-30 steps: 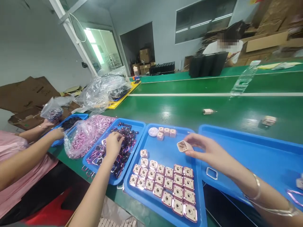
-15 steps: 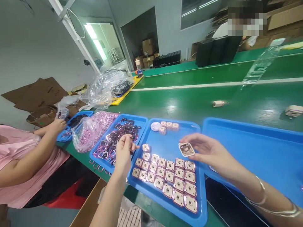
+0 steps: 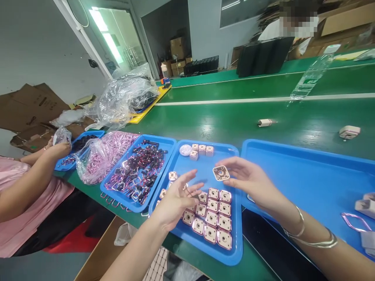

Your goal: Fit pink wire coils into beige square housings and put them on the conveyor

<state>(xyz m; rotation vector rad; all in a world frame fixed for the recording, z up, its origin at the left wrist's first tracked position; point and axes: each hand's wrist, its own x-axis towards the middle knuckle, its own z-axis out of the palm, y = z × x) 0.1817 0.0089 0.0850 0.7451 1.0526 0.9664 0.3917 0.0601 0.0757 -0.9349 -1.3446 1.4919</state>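
In my right hand [image 3: 249, 177] is a square beige housing [image 3: 221, 173] with a rounded outline, gripped at its edge between thumb and fingers, its recessed face towards me. My left hand [image 3: 178, 201] hovers over the left part of the middle blue tray [image 3: 238, 234], fingers spread and nothing visible in them. Beneath it, rows of beige square blocks with pinkish metallic rims [image 3: 211, 233] fill the near part of that tray; my hand hides some of them. Several smaller beige blocks [image 3: 202, 149] and a round whitish piece [image 3: 185, 150] lie at its far end.
To the left, a blue tray [image 3: 172, 145] holds black parts with wires, beside a bag of pink frames [image 3: 108, 152]. Another blue tray [image 3: 293, 164] stands right. A bottle [image 3: 312, 74] lies across the bench. A co-worker's arm [image 3: 32, 183] is at far left.
My left hand has moved right from the tray of black parts to above the block rows, and its fingers have spread. My right hand still holds the housing, its face turned slightly.
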